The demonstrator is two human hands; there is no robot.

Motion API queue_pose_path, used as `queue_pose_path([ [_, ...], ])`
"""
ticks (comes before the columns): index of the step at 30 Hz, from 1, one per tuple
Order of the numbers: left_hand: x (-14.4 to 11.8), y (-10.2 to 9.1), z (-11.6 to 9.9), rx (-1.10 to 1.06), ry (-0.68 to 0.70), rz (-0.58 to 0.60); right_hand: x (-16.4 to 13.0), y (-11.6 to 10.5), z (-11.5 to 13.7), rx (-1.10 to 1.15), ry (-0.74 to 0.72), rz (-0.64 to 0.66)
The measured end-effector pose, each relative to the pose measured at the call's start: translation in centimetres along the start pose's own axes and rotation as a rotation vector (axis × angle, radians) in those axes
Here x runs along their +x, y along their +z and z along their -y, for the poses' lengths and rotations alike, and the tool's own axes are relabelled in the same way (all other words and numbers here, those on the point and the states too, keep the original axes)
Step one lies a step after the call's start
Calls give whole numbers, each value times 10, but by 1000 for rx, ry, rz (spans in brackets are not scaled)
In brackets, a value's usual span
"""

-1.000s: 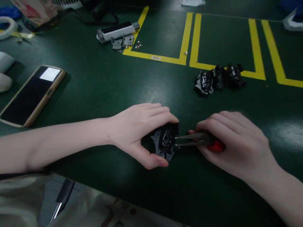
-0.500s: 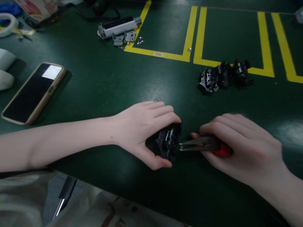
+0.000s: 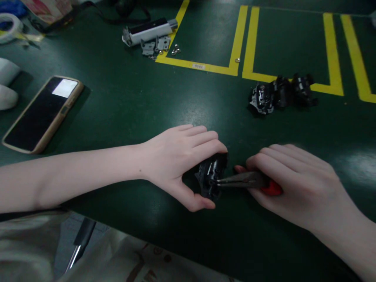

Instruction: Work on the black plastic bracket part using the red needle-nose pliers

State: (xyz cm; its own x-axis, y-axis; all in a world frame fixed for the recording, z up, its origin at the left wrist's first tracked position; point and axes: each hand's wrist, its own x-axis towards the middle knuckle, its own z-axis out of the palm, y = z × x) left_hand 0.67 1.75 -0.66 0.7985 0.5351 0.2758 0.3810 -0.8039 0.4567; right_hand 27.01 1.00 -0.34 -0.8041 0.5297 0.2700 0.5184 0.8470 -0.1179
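A small black mechanical part (image 3: 210, 175) rests on the green table between the thumb and fingers of my left hand (image 3: 183, 164). My right hand (image 3: 299, 184) is wrapped round red-handled needle-nose pliers (image 3: 243, 180). The pliers' tips point left and overlap the right side of the black part. Their jaws look nearly closed. Whether anything is pinched in the tips is too small to tell. Beyond my right hand lies a row of similar black mechanical parts (image 3: 282, 94).
A phone (image 3: 41, 115) lies at the left. Farther back are a white and black cylinder (image 3: 149, 32), grey metal brackets (image 3: 155, 45) and several small rings (image 3: 176, 50). Yellow tape (image 3: 211, 67) marks rectangles on the table. A tape roll (image 3: 10, 28) sits at the far left.
The pliers have moved left from beside the black part onto it, and their jaws have come closer together. My left hand keeps its hold.
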Motion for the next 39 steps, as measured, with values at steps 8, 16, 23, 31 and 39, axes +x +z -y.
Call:
queue_pose_path([
  [8,0,2,-3,-4,-16,-2,1,-1,3,-13,-15,21],
  [16,1,8,-4,-14,-54,-39,0,1,4,-23,1,37],
  [23,1,7,-1,69,-3,-8,2,-4,6,-31,-26,104],
  [31,3,7,-3,129,-13,35,3,-6,6,-19,1,128],
  [39,6,8,-1,166,-6,31,8,-6,11,-48,15,91],
])
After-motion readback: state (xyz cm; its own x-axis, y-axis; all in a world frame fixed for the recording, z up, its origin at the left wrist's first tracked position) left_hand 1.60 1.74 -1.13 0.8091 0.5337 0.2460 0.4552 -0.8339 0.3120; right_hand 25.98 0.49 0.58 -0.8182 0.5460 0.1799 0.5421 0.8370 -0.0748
